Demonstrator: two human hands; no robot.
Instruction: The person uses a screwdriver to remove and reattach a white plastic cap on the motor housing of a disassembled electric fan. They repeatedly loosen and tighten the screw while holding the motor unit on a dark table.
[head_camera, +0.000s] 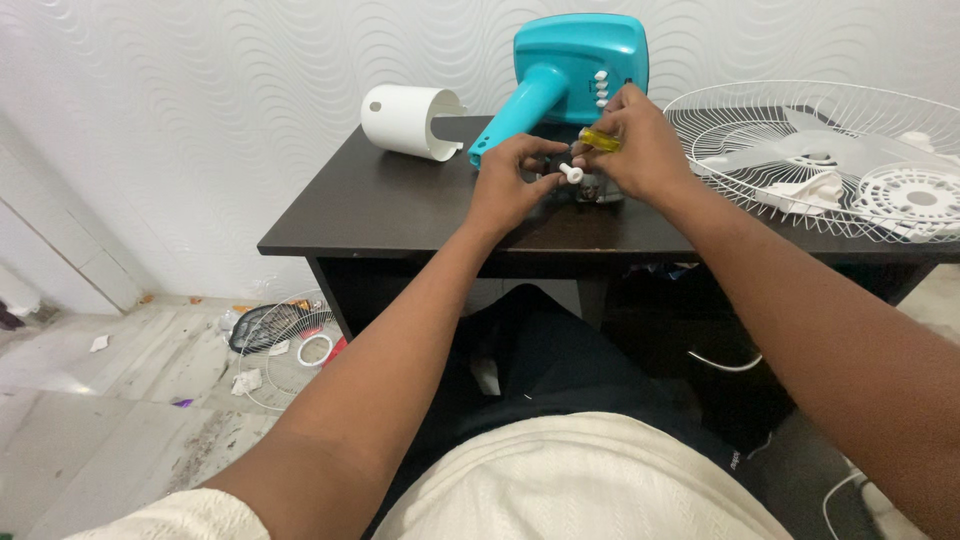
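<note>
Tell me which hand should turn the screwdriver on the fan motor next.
Right, probably. The right hand already grips the yellow screwdriver above the motor, while the left hand holds a small white knob.

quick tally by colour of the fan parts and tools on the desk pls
Turquoise: 1, fan base with neck
White: 4, cylindrical cover, wire grille with blade inside, small knob by the left hand
Yellow: 1, screwdriver handle in the right hand
Total: 6
</note>
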